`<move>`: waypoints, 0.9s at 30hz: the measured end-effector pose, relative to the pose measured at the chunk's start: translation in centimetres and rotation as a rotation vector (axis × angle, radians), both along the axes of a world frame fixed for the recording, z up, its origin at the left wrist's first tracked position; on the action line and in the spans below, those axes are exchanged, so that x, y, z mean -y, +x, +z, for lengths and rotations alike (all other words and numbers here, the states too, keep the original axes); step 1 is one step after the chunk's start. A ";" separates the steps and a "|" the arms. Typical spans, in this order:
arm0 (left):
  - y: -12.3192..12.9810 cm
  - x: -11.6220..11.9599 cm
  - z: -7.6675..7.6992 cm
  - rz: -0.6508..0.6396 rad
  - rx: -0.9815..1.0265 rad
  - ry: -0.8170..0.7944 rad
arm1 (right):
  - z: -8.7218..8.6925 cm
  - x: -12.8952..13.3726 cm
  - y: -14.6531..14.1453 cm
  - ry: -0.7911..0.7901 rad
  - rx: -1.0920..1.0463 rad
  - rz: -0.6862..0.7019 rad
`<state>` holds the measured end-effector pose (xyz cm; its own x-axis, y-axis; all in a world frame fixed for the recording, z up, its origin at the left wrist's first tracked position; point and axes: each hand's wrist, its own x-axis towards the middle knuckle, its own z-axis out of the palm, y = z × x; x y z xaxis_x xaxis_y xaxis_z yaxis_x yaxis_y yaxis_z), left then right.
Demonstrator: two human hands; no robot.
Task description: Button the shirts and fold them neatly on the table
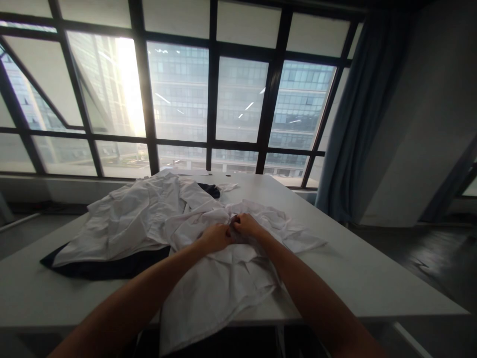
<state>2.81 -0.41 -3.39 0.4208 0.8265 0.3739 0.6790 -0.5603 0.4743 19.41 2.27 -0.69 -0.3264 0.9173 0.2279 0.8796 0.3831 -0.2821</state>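
Note:
A white shirt (208, 293) lies crumpled on the white table (372, 278), its lower part hanging over the near edge. Both hands meet at its upper middle. My left hand (216, 236) is closed on the shirt's fabric, knuckles up. Close beside it on the right, my right hand (246, 224) pinches the same fabric with bent fingers. The exact part of the shirt between the fingertips is too small to make out.
More white garments (130, 219) are heaped on the table's left, over a dark cloth (108, 263). A small dark bundle (210, 190) lies behind the shirt. Beyond the table stand large windows (179, 94) and a blue curtain (346, 144).

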 end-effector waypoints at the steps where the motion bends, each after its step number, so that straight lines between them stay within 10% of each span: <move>1: 0.0 -0.1 -0.2 0.001 0.008 -0.005 | 0.0 0.0 0.0 0.002 -0.005 0.009; 27: -1.2 -3.9 -1.8 -0.067 0.420 -0.269 | 0.2 0.9 -0.3 -0.040 -0.177 0.223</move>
